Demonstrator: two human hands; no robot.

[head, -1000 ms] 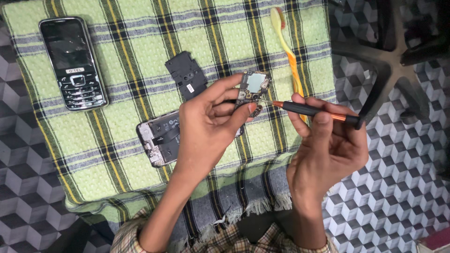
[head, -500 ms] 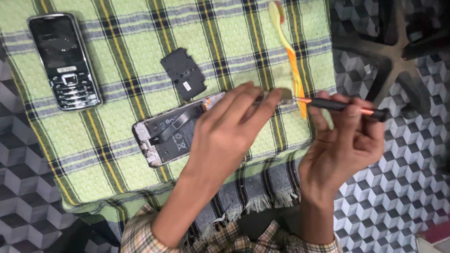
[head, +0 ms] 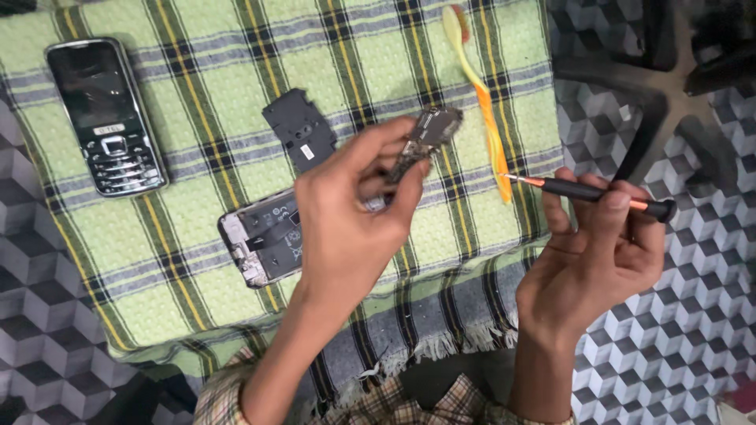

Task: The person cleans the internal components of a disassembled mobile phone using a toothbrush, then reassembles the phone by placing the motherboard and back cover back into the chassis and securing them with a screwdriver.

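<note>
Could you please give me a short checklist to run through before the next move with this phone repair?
1. Circuit board gripped in the left hand: ok, pinched between the fingers, lifted off the cloth.
2. Screwdriver in the right hand: ok, tip pointing left, clear of the board.
3. Opened phone frame resting flat on the checked cloth: ok.
4. Black cover piece set aside: ok.
5. Loose screws accounted for: cannot tell.

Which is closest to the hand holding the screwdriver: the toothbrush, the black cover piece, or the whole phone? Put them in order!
From the right hand, in the head view:
1. Toothbrush, just left of the screwdriver tip.
2. Black cover piece, mid-cloth, past the left hand.
3. Whole phone, far left corner.
</note>
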